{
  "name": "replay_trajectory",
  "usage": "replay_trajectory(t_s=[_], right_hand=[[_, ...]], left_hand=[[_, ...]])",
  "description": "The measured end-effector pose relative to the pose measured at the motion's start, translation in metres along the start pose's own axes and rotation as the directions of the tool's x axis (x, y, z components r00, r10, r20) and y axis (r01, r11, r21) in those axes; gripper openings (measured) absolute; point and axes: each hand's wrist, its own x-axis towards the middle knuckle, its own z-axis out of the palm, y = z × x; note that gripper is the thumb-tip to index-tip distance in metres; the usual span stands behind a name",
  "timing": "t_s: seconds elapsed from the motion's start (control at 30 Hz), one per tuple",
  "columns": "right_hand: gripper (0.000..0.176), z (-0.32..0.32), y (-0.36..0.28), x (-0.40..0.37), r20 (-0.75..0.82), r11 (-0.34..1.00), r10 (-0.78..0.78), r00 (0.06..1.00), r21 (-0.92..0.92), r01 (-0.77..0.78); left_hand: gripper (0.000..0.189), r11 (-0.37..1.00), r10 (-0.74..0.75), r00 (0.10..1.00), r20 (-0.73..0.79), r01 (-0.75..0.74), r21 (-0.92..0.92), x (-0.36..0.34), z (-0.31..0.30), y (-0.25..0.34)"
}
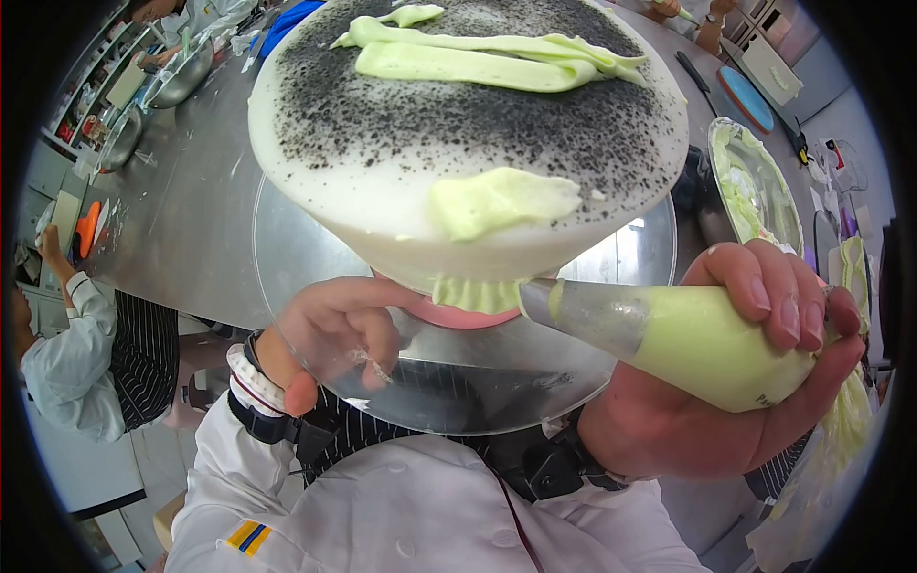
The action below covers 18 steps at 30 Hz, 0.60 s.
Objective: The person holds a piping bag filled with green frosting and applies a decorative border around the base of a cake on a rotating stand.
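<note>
A tall white cake form (382, 205) stands in front of me, its top dusted with black specks. Pale green cream strips (478, 67) lie across that top, and a cream smear (501, 202) sits at its near edge. Ruffled green cream (478, 294) runs along the bottom edge, above a pink base (468, 315). My right hand (764, 315) is closed round a piping bag (707, 349) of green cream; the metal nozzle (540, 304) touches the ruffle's right end. My left hand (339, 329) is by the clear round plate (272, 258), index finger stretched toward the pink base, other fingers loosely bent.
A bowl smeared with green cream (759, 181) stands at right, near a blue disc (745, 98) and a black-handled knife (695, 81). Metal bowls (181, 76) sit at the far left. Another person (81, 353) stands at the left table edge (191, 310).
</note>
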Motion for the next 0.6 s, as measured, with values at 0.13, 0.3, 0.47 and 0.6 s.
replay_trajectory(t_s=[0.13, 0.3, 0.47, 0.6], right_hand=[[0.015, 0.0011, 0.001, -0.0015, -0.002, 1.0, -0.001, 1.0, 0.004, 0.001], [0.015, -0.0022, -0.0018, 0.0018, -0.009, 1.0, 0.01, 1.0, -0.002, -0.01], [0.016, -0.0026, -0.0018, 0.0012, -0.004, 1.0, 0.009, 1.0, -0.01, -0.009], [0.016, -0.0013, -0.001, 0.0002, -0.002, 1.0, 0.004, 1.0, -0.02, -0.004]], left_hand=[[0.114, 0.999, -0.049, 0.997, -0.066, 0.049, 0.003, -0.0029, 0.0028, 0.0026], [0.114, 0.999, -0.032, 0.998, -0.059, 0.032, 0.002, 0.0013, 0.0031, 0.0], [0.113, 0.999, -0.052, 0.997, -0.064, 0.053, 0.007, -0.0006, 0.003, 0.0011], [0.114, 0.999, -0.05, 0.997, -0.056, 0.05, 0.001, -0.0013, 0.0026, 0.0018]])
